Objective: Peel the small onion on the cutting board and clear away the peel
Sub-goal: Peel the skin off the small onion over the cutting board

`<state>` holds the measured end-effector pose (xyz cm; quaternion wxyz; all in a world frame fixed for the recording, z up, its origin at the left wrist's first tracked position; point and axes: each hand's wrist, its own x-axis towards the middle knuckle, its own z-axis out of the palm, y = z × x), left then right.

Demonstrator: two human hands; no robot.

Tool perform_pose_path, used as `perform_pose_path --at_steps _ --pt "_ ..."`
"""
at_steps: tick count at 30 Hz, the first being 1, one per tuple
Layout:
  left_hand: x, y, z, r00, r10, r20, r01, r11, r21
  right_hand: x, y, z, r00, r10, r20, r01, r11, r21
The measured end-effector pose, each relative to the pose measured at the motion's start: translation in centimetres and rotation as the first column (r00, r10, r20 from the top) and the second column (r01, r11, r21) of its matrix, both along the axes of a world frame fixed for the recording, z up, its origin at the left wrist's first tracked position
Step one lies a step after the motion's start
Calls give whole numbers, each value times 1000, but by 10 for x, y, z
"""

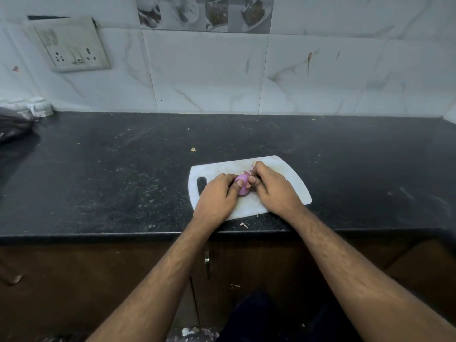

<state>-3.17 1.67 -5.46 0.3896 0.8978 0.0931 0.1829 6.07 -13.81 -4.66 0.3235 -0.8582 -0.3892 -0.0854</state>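
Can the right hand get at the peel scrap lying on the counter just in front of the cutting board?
Probably yes, once it lets go: the right hand now pinches peel on the onion, but the peel scrap lies uncovered on the counter nearby.

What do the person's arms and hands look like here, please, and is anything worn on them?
Both arms are bare from the bottom edge of the picture up to the hands; no sleeves show. The left hand and right hand wear no gloves, and no watch, bracelet or ring is visible. The forearms carry fine hair, and the thumbnails are short.
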Motion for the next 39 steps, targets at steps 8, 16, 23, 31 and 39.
perform_pose_path --at_steps 8,16,23,31,39 --pt "1 1 -2 1000 -17 6 17 1000 0 3 2 -3 999 -50 -10 49 996 -74" --pt "0 3 -3 997 -76 2 75 995 69 9 -1 -2 995 -16 -101 17 1000 13" --pt "-2 5 -6 990 -139 6 139 990 18 17 -2 -6 985 -113 -127 128 985 119" --pt "3 -1 -6 993 -82 80 84 996 -27 19 3 -6 951 -245 -187 270 955 122" --pt "5 2 -5 996 -6 86 11 999 -52 22 1 -9 966 -161 -204 197 965 170"
